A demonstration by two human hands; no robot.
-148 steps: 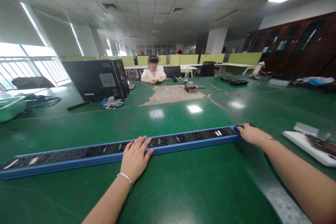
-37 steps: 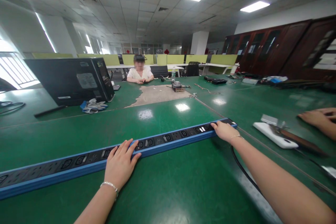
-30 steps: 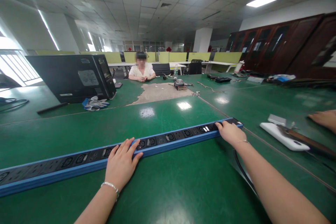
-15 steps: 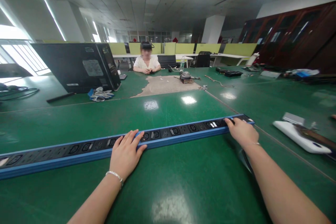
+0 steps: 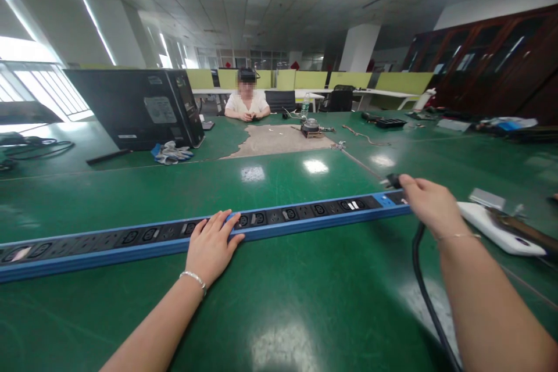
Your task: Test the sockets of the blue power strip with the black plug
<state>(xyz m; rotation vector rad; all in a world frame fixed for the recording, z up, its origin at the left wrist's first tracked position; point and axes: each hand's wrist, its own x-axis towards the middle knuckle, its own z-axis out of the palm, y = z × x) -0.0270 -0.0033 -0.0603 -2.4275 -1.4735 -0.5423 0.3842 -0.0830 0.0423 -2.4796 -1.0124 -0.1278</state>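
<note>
A long blue power strip [image 5: 305, 218] with a row of black sockets lies across the green table. My left hand [image 5: 214, 244] holds it near the middle, fingers draped over the top and thumb along the near edge. My right hand [image 5: 431, 203] is closed on a black power plug [image 5: 393, 180], its metal prongs pointing left. The plug is apart from the strip, above its right end, where a blue socket [image 5: 385, 200] shows. From this hand a thick black cable [image 5: 421, 279] hangs down to the bottom edge.
A black computer case [image 5: 143, 107] stands at the back left, with work gloves [image 5: 171, 153] before it. A white device [image 5: 501, 228] lies at the right. Across the table sits a person [image 5: 247, 102]. A round metal part [image 5: 310, 126] is near the bare patch.
My right hand has lifted away from the strip's right end with the plug in it, and the blue socket there now shows. My left hand has stayed on the strip.
</note>
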